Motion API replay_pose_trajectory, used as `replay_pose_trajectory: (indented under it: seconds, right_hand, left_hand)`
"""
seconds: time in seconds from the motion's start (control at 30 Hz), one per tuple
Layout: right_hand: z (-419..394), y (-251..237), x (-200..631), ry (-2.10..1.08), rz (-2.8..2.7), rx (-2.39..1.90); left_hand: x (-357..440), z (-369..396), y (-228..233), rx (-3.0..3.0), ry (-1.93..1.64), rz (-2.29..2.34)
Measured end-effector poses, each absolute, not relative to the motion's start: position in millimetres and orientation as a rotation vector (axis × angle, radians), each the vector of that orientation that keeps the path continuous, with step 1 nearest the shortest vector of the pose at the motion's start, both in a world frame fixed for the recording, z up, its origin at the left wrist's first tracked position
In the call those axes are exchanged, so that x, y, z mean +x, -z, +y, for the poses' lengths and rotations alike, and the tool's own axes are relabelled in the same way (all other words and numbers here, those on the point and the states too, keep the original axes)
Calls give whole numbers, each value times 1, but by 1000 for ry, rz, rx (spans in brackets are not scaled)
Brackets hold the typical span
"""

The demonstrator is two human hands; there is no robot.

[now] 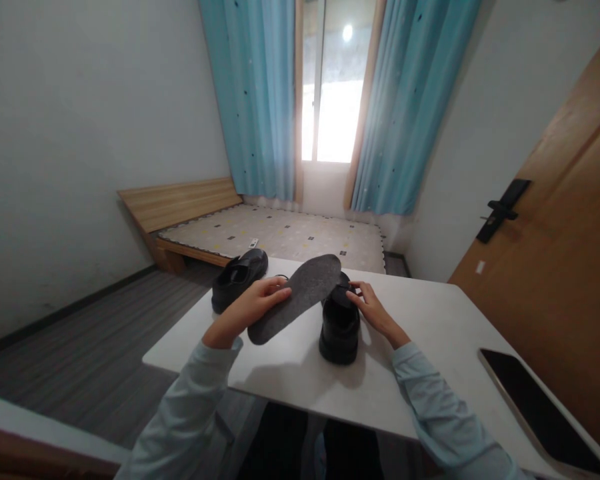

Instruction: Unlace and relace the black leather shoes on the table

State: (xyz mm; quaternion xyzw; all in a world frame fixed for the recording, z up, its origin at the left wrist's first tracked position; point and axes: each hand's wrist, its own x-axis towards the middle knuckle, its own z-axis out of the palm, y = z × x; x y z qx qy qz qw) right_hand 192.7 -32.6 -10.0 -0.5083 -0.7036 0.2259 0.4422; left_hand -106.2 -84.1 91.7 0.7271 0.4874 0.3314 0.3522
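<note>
A dark grey insole [300, 298] is tilted above the white table, pinched by my left hand [260, 300] at its left edge. Its far end overlaps the front of a black shoe [339, 330] that stands heel toward me. My right hand [373, 308] has its thumb and fingers closed on that shoe's tongue, at the right side of the opening. A second black shoe [240, 277] stands farther left, beyond my left hand. The insole hides part of the near shoe's front.
The white table [415, 393] carries a dark-screened phone [540, 407] at its right edge. Behind the table is a low bed [290, 230] with a wooden headboard. A wooden door [555, 220] with a black handle is on the right; blue curtains [260, 100] flank the window.
</note>
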Motion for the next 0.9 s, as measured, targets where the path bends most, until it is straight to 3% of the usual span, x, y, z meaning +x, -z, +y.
replay_pose_trajectory:
  seconds: [0.3, 0.57, 0.73, 0.9]
  right_hand:
    - [-32, 8, 194, -468, -1758, -1262]
    - [-34, 4, 193, -418, -1752, -1241]
    - [-35, 4, 193, -414, -1746, -1234]
    - [-35, 4, 193, -427, -1743, -1256]
  left_hand:
    - [-47, -77, -64, 1440, -876, 1002]
    - [-48, -53, -44, 1432, -947, 1004]
    - [-73, -25, -35, 1556, -1121, 1203]
    - [-101, -9, -25, 1692, -1123, 1699]
